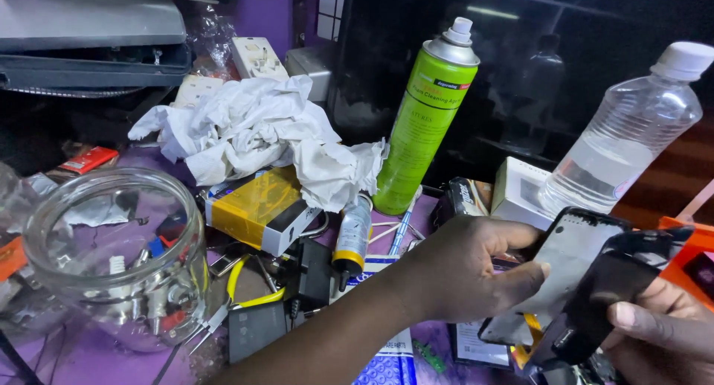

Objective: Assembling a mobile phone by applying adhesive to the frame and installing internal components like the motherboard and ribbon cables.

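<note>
**Cut off and covered on the cluttered bench**

The right hand [662, 333] runs off the frame's lower right corner. Behind the clear glass jar [111, 258], small parts blur together. Crumpled white paper [253, 128] covers the yellow box's [256, 206] far end.

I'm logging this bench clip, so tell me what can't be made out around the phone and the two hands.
Head view, the only one:
- Right hand: cut off by the frame's bottom and right edges.
- Phone body: lower end hidden behind the dark panel and left hand.
- Orange object: cut by the right edge; kind unclear.
- Glass jar: small contents blurred.
</note>
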